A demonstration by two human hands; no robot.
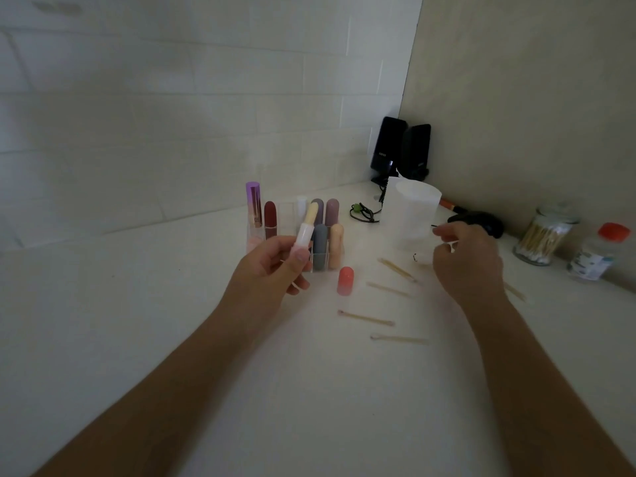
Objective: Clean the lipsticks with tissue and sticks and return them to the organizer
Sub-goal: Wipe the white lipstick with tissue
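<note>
We see the left hand (272, 266) raised over the tabletop (309, 390), its thumb and fingers curled round the base of an uncapped lipstick (304, 232) that stands upright in the grip, its pale cream tip pointing up in front of the organizer (285, 216). The clear organizer sits just behind that hand and holds a row of capped tubes: a tall purple tube (254, 204) and a dark red tube (270, 215) at its left end, then white, grey and mauve ones, with a peach tube (336, 249) at the near right corner. A coral cap (345, 281) stands on end on the tabletop just right of the organizer, apart from it. The right hand (464, 259) hovers beside a white roll of tissue (413, 208), its back turned to us and its fingers curled toward the roll — we cannot tell whether they pinch anything. Several used sticks (366, 317) lie scattered on the tabletop between the two hands and below them. Farther right, by the wall, stand a glass jar of swabs (540, 235) and a small bottle (599, 253) with an orange top — two black speakers (401, 149) fill the corner.
</note>
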